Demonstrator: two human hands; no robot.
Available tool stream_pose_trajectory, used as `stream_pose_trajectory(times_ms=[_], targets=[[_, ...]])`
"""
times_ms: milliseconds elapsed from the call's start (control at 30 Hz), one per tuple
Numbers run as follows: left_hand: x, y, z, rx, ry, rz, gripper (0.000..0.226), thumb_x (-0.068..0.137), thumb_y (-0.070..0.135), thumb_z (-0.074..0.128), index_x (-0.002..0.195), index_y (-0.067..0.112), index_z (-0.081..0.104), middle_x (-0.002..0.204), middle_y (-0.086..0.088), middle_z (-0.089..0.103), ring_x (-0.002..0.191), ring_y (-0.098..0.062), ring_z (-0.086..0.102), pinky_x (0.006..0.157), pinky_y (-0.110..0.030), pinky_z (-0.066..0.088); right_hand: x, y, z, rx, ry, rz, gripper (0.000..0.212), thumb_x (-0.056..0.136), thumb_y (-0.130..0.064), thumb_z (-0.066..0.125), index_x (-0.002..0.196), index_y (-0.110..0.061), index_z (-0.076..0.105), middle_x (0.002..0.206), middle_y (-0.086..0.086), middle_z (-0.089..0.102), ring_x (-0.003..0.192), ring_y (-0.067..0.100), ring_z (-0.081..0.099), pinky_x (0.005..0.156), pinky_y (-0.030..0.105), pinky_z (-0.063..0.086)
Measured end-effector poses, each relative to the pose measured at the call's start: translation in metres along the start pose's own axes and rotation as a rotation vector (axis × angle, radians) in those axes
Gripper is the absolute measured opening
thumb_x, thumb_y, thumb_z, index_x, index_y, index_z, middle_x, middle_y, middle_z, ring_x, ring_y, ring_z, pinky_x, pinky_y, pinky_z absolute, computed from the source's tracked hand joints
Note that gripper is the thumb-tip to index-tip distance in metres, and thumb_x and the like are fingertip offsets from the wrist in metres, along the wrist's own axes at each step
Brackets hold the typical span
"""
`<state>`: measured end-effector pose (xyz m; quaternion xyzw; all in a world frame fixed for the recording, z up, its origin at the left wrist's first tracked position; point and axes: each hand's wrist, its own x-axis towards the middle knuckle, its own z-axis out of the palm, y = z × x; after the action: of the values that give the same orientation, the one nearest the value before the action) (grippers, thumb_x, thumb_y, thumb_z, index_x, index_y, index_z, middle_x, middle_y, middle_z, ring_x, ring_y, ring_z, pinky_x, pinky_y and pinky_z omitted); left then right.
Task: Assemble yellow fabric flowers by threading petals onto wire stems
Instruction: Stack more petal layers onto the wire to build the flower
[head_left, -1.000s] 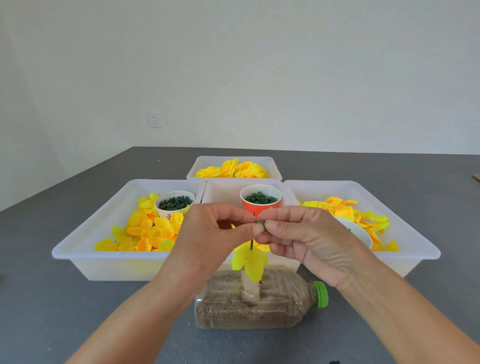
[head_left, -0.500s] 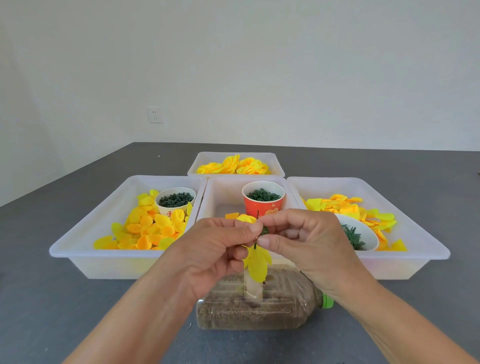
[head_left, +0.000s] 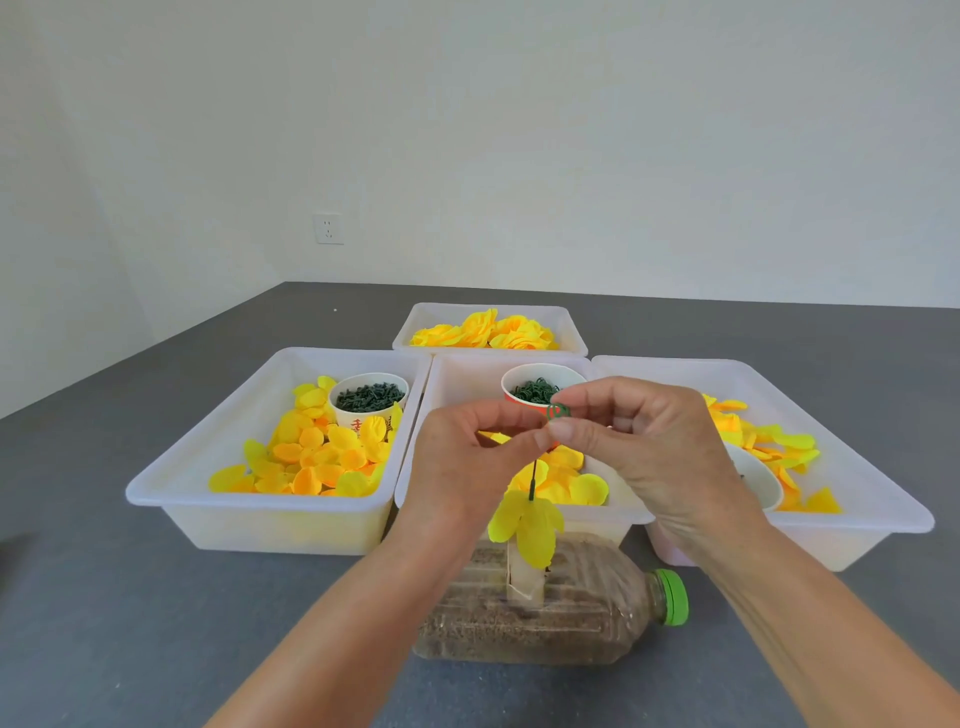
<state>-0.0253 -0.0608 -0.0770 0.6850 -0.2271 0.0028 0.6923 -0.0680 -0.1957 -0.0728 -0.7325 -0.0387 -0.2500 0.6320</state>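
Both hands meet at the centre of the frame, fingertips almost touching: the left hand (head_left: 467, 457) has thumb and forefinger pinched on the top of a thin green wire stem (head_left: 533, 480), and the right hand (head_left: 644, 447) pinches a small green ring-shaped piece (head_left: 559, 411) just above that tip, its other fingers loosely curled behind. The stem runs straight down from the pinch to a cluster of yellow petals (head_left: 527, 525) already threaded on it, hanging just below the hands. Under the petals stands a small cardboard tube (head_left: 524, 582), upright in the side of a clear plastic bottle (head_left: 535, 618) that lies on its side at lower centre, filled with brownish grains, its green cap (head_left: 674, 597) pointing to the right of the frame. Behind the hands, a white tray (head_left: 452, 483) in the middle holds loose yellow petals and an orange-red paper cup (head_left: 519, 395) full of dark green pieces. To the left of the frame, a larger tray (head_left: 218, 452) carries a heap of yellow and orange petals (head_left: 317, 457) and a white paper cup (head_left: 369, 405) of the same dark green pieces. On the right, another tray (head_left: 857, 488) has scattered yellow petals and a white bowl (head_left: 758, 480), mostly hidden by the right wrist. Further back, upper centre, a smaller tray (head_left: 488, 312) is piled with yellow flower heads (head_left: 488, 332). All of it sits on a dark grey surface (head_left: 130, 597), with a wall socket (head_left: 328, 228) on the pale wall at upper left
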Motion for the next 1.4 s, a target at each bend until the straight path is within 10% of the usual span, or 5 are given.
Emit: stream_pose_trajectory(times_ms=[367,600,1400], targets=[[0.006,-0.020,-0.005,-0.193,-0.045,-0.152,0.005,0.079,0.000,0.068,0.079,0.005,0.067,0.047,0.006,0.053,0.042,-0.006,0.042,0.046,-0.017,0.037,0.003,0.004,0.004,-0.077,-0.046,0.032,0.021,0.070,0.000,0.076,0.081,-0.017,0.073,0.076,0.009,0.072,0.064,0.001,0.062,0.056,0.011,0.046],[0.005,-0.024,-0.007,-0.220,-0.070,-0.092,0.007,0.077,-0.002,0.067,0.081,0.004,0.066,0.050,0.006,0.057,0.045,-0.005,0.044,0.047,-0.017,0.039,0.005,0.003,0.006,-0.134,-0.078,0.081,0.021,0.069,-0.002,0.078,0.085,-0.013,0.074,0.078,0.003,0.073,0.073,0.009,0.065,0.076,0.028,0.054],[-0.003,-0.029,-0.008,-0.221,-0.017,0.124,0.019,0.075,-0.003,0.068,0.085,0.013,0.074,0.082,-0.002,0.075,0.075,-0.009,0.067,0.065,-0.017,0.050,0.009,0.002,0.005,-0.169,-0.096,0.144,0.018,0.063,-0.009,0.083,0.072,-0.022,0.074,0.074,0.000,0.074,0.070,0.009,0.069,0.067,0.022,0.056]])
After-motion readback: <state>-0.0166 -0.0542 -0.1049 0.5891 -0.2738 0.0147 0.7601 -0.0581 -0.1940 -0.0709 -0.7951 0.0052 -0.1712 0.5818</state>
